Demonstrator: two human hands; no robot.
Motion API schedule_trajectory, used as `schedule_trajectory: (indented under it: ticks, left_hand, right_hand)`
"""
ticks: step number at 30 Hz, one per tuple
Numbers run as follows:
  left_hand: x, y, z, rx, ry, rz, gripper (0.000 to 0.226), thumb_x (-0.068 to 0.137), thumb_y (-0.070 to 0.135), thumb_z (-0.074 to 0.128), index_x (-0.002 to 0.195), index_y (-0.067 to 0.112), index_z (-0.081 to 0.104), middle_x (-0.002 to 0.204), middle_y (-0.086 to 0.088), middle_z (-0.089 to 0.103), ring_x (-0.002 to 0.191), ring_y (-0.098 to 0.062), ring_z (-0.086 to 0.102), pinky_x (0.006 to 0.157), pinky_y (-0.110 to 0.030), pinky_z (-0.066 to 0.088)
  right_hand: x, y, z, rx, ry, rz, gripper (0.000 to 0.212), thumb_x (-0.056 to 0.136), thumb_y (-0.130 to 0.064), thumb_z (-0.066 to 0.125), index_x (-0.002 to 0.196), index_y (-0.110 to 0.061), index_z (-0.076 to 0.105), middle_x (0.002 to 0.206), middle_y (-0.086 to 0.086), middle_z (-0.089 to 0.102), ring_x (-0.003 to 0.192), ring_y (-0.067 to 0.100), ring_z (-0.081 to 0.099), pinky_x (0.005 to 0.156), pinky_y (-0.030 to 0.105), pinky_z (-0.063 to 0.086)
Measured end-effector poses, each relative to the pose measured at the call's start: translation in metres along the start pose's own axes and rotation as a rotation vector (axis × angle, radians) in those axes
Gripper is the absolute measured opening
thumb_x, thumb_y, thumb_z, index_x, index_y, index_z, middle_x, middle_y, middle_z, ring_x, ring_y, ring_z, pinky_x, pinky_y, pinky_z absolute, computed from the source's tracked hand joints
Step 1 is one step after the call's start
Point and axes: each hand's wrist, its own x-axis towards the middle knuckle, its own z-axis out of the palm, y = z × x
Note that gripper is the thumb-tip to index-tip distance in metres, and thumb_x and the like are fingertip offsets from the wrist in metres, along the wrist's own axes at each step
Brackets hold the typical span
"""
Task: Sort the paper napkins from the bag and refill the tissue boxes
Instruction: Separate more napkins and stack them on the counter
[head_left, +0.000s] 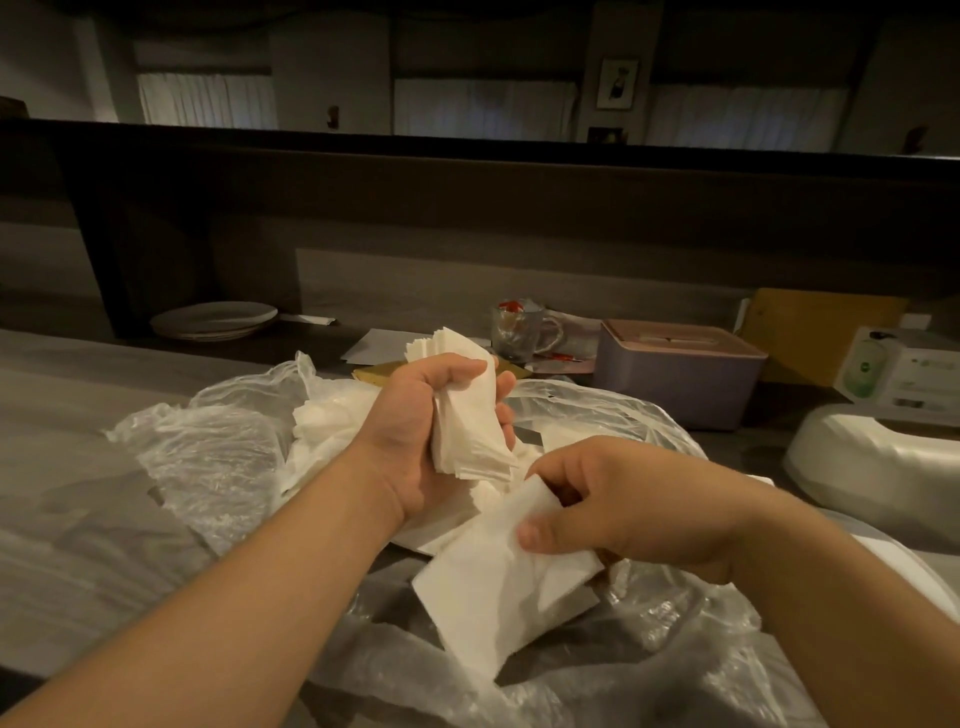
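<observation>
While my left hand (415, 415) grips a stack (462, 410) and my right (613, 514) pinches one napkin (488, 597), sorting looks midway; box (675, 369) beyond, unfilled.

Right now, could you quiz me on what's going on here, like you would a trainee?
1. True or false: the left hand grips a stack of napkins.
2. What does the right hand pinch? A) a plate B) a single napkin C) a mug
3. Which lies nearer the plastic bag: the purple tissue box or the plates?

Key: 1 true. 2 B. 3 the tissue box; its corner sits right by the bag's far edge, while the plates lie farther back.
</observation>
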Motion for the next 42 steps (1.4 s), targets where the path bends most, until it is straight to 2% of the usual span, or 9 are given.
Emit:
schedule_trajectory:
  ticks: [4, 8, 15, 23, 28, 31, 34, 37, 42]
  left_hand:
    - [0.000, -0.001, 0.000, -0.016, -0.011, -0.009, 0.048, 0.079, 0.014, 0.062, 0.127, 0.007, 0.059, 0.104, -0.012, 0.067, 0.074, -0.022, 0.056, 0.075, -0.037, 0.048]
    - [0.002, 0.000, -0.002, 0.017, -0.016, 0.003, 0.053, 0.076, 0.015, 0.062, 0.128, 0.007, 0.058, 0.103, -0.012, 0.067, 0.072, -0.023, 0.057, 0.075, -0.038, 0.048]
    - [0.001, 0.000, -0.001, 0.022, -0.017, -0.011, 0.055, 0.073, 0.015, 0.063, 0.127, 0.007, 0.058, 0.105, -0.012, 0.066, 0.073, -0.022, 0.056, 0.075, -0.039, 0.048]
    - [-0.002, -0.001, 0.001, 0.048, 0.016, -0.014, 0.059, 0.072, 0.016, 0.064, 0.130, 0.008, 0.058, 0.102, -0.013, 0.068, 0.075, -0.023, 0.058, 0.075, -0.039, 0.050]
    - [-0.005, 0.001, 0.001, 0.038, 0.019, -0.049, 0.054, 0.073, 0.015, 0.063, 0.126, 0.008, 0.058, 0.099, -0.015, 0.069, 0.076, -0.024, 0.059, 0.076, -0.039, 0.050]
    - [-0.006, 0.001, 0.002, 0.070, 0.004, -0.050, 0.055, 0.076, 0.017, 0.063, 0.130, 0.008, 0.058, 0.096, -0.016, 0.073, 0.077, -0.025, 0.062, 0.077, -0.040, 0.052]
    - [-0.012, 0.003, 0.004, 0.245, -0.035, -0.074, 0.045, 0.076, 0.026, 0.063, 0.119, 0.012, 0.067, 0.097, -0.015, 0.071, 0.078, -0.028, 0.070, 0.079, -0.043, 0.058]
    - [-0.016, 0.002, 0.004, 0.387, -0.085, -0.088, 0.039, 0.072, 0.032, 0.062, 0.107, 0.016, 0.069, 0.078, -0.010, 0.073, 0.063, -0.024, 0.072, 0.060, -0.036, 0.060]
    - [-0.012, -0.003, 0.004, 0.400, -0.178, -0.078, 0.029, 0.074, 0.030, 0.063, 0.088, 0.012, 0.081, 0.080, -0.010, 0.073, 0.066, -0.023, 0.072, 0.068, -0.039, 0.057]
  right_hand:
    - [0.002, -0.003, 0.006, 0.160, 0.026, 0.097, 0.014, 0.096, -0.028, 0.070, 0.106, -0.019, 0.074, 0.098, 0.004, 0.078, 0.076, 0.024, 0.074, 0.069, 0.034, 0.063]
    - [0.005, -0.002, 0.011, -0.116, 0.055, 0.174, 0.025, 0.095, -0.036, 0.067, 0.100, -0.011, 0.068, 0.081, 0.014, 0.076, 0.056, 0.018, 0.064, 0.052, 0.025, 0.054]
    - [-0.001, -0.006, 0.017, -0.485, 0.189, 0.211, 0.054, 0.077, -0.071, 0.072, 0.103, -0.023, 0.072, 0.090, -0.004, 0.074, 0.073, 0.012, 0.070, 0.067, 0.030, 0.062]
    - [0.009, -0.004, 0.025, -0.491, 0.085, 0.088, 0.036, 0.081, -0.049, 0.078, 0.074, -0.016, 0.064, 0.068, -0.002, 0.057, 0.063, 0.014, 0.052, 0.056, 0.027, 0.041]
    - [0.005, -0.004, 0.009, -0.300, 0.096, -0.028, 0.011, 0.088, -0.033, 0.076, 0.097, -0.029, 0.071, 0.094, -0.008, 0.071, 0.083, 0.006, 0.064, 0.076, 0.023, 0.054]
    - [-0.003, -0.005, -0.006, 0.004, 0.038, -0.132, 0.026, 0.086, -0.019, 0.080, 0.106, -0.033, 0.072, 0.111, -0.013, 0.074, 0.104, 0.007, 0.070, 0.098, 0.036, 0.057]
    - [-0.009, -0.006, -0.013, 0.268, 0.057, -0.273, 0.035, 0.082, -0.008, 0.081, 0.112, -0.024, 0.072, 0.110, -0.005, 0.076, 0.102, 0.017, 0.074, 0.089, 0.036, 0.061]
    - [-0.010, -0.007, -0.014, 0.419, 0.139, -0.339, 0.034, 0.074, -0.015, 0.080, 0.107, -0.022, 0.073, 0.101, -0.004, 0.078, 0.097, 0.017, 0.075, 0.083, 0.029, 0.062]
    - [-0.001, -0.001, -0.008, 0.223, 0.398, -0.325, 0.009, 0.092, -0.025, 0.071, 0.094, -0.032, 0.076, 0.092, -0.013, 0.076, 0.089, 0.010, 0.071, 0.085, 0.031, 0.060]
